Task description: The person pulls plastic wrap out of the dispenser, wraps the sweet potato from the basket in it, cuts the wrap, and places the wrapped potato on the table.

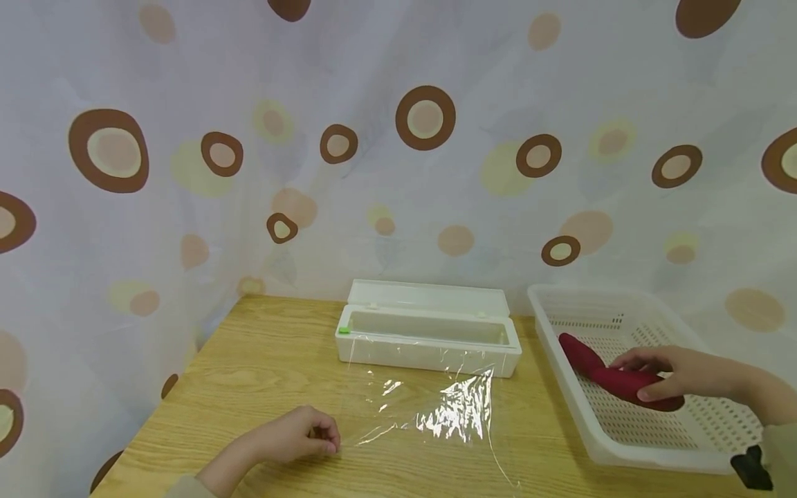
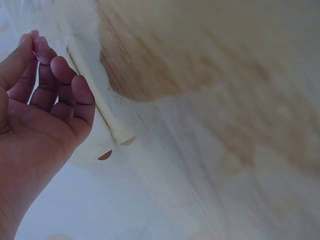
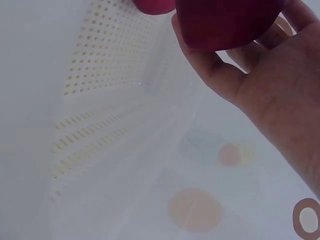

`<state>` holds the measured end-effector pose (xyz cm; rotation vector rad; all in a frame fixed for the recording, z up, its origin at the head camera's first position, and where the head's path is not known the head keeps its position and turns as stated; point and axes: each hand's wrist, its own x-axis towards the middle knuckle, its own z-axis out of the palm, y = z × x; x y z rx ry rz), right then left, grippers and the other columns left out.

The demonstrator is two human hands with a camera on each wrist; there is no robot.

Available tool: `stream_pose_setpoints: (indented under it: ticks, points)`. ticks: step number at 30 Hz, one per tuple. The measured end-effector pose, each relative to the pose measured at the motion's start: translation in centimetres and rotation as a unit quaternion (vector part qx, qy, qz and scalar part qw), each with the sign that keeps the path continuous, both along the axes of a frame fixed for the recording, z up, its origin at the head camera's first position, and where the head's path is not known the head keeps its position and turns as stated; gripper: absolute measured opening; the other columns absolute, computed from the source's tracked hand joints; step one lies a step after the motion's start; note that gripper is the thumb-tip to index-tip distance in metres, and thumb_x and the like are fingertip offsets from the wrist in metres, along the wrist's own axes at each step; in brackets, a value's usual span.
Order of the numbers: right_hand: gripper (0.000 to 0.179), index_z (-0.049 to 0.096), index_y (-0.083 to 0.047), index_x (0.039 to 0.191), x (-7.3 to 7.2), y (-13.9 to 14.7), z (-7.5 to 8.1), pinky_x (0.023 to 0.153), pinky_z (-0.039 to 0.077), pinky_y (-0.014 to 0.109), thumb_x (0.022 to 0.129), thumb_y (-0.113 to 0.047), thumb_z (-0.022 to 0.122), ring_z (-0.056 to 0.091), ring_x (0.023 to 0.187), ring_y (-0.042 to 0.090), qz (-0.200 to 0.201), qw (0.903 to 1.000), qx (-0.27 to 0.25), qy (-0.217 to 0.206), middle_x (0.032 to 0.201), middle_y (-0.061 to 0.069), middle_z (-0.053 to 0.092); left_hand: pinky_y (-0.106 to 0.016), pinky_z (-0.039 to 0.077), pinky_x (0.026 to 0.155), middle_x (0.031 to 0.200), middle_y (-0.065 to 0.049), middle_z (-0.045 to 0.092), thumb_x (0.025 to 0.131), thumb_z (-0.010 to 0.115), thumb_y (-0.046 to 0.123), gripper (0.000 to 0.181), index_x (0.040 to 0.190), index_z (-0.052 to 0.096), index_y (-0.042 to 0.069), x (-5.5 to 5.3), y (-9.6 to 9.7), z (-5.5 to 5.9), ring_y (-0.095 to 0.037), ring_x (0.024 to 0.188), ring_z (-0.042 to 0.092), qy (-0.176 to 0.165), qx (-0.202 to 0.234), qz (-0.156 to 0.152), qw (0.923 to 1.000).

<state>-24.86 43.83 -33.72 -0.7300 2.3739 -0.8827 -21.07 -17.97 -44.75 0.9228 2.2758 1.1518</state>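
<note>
My right hand (image 1: 681, 377) grips a dark red sweet potato (image 1: 635, 389) over the white basket (image 1: 585, 415), thumb on the near side. Partly behind it, a second sweet potato (image 1: 579, 353) lies in the basket. In the right wrist view, fingers curl round the held sweet potato (image 3: 225, 22). Clear cling film (image 1: 457, 408) stretches from the white dispenser box (image 1: 429, 354) across the table toward me. My left hand (image 1: 297, 436) is at the film's left side; in the left wrist view, its thumb and fingertips (image 2: 42, 47) pinch the thin film.
The dispenser's lid (image 1: 429, 297) stands raised at the back, and a green cutter slider (image 1: 344, 330) sits at the left end of its front edge. Behind the wooden table (image 1: 268, 366) hangs a patterned curtain (image 1: 373, 187). The basket stands at the right.
</note>
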Motion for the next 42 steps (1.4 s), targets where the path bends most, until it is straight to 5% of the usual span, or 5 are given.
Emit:
stream_pose_setpoints:
  ticks: [16,26,32,42]
  points:
    - [0.041,0.051,-0.011,0.13,-0.3,-2.8,3.5,0.069,0.049,0.023,0.091,-0.014,0.062,0.056,0.092,0.004,0.0,0.9939,0.025,0.107,0.113,-0.003,0.059,-0.019,0.045,0.062,0.078,0.008,0.061,0.091,0.062,0.023,0.011,0.086,0.067,0.013,-0.2,0.0,-0.4,0.001,0.069,0.05,-0.009,-0.006,0.005,0.9999]
    - [0.041,0.049,-0.01,0.127,0.1,-4.8,4.4,0.064,0.054,0.029,0.089,-0.011,0.064,0.057,0.09,0.008,-0.024,0.9912,-0.016,0.129,0.112,-0.003,0.057,-0.02,0.046,0.063,0.078,0.008,0.062,0.091,0.062,0.021,0.011,0.086,0.067,0.012,-0.1,0.0,-0.3,0.001,0.07,0.052,-0.005,-0.006,0.007,1.0]
    - [0.042,0.05,-0.013,0.125,0.6,-6.2,4.5,0.062,0.052,0.027,0.087,-0.006,0.066,0.058,0.084,0.009,-0.007,0.9797,-0.029,0.198,0.108,-0.004,0.058,-0.019,0.046,0.064,0.078,0.008,0.062,0.091,0.062,0.022,0.011,0.086,0.067,0.012,-0.2,0.0,-0.3,0.001,0.07,0.052,0.001,-0.007,0.002,1.0]
    - [0.048,0.051,-0.02,0.122,1.7,-8.5,4.5,0.058,0.052,0.024,0.081,-0.012,0.074,0.057,0.079,0.007,-0.043,0.9482,-0.016,0.314,0.104,-0.005,0.056,-0.019,0.046,0.064,0.079,0.007,0.062,0.091,0.062,0.02,0.009,0.086,0.067,0.013,-0.1,0.0,-0.2,0.0,0.07,0.052,-0.003,-0.009,0.007,0.9999]
